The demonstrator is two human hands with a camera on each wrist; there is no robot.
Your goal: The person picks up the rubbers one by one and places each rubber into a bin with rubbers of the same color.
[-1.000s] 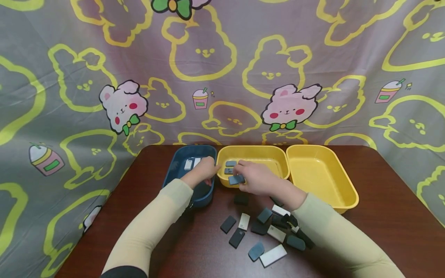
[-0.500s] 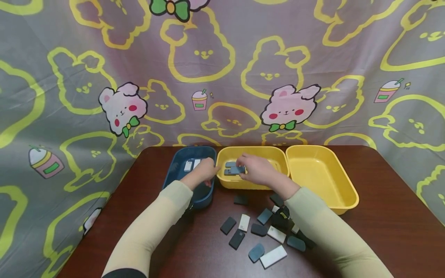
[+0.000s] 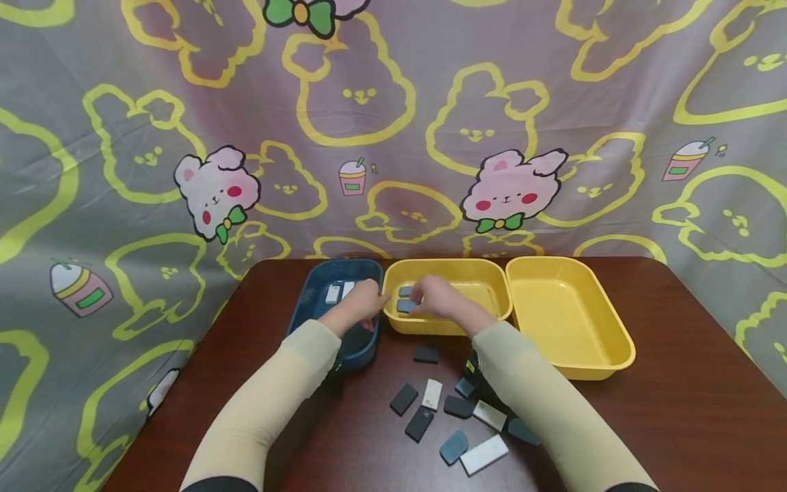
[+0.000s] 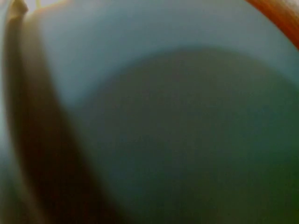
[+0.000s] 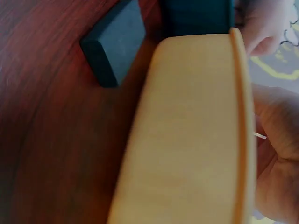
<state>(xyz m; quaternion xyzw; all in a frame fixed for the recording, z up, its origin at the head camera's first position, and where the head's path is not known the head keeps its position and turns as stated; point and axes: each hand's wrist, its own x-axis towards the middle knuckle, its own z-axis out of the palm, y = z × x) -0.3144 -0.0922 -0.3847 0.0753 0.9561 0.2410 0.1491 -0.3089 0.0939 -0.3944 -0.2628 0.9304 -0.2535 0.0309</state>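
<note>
In the head view my right hand (image 3: 439, 297) is in the middle yellow tray (image 3: 473, 328), fingertips pinching the right end of a blue-grey eraser (image 3: 405, 306) low over the tray floor. Just behind it lies another blue-grey eraser (image 3: 404, 291). Over the adjoining rims sits my left hand (image 3: 363, 298), gripping the right side of the blue tray (image 3: 300, 311), thumb toward the yellow rim and fingers down inside. A white eraser (image 3: 333, 294) lies in that tray, with a second white one beside it. The left wrist view is mostly blurred.
A second yellow tray (image 3: 624, 342) stands at the right. Loose black, white and blue-grey erasers lie on the brown table (image 3: 344, 437), including a black eraser (image 3: 426, 354) near the middle tray and a long white eraser (image 3: 484, 454) in front. My right sleeve covers part of the pile.
My right hand has brought the blue-grey eraser from over the front rim into the middle yellow tray, then a little left and lower. The left hand stays in place.
</note>
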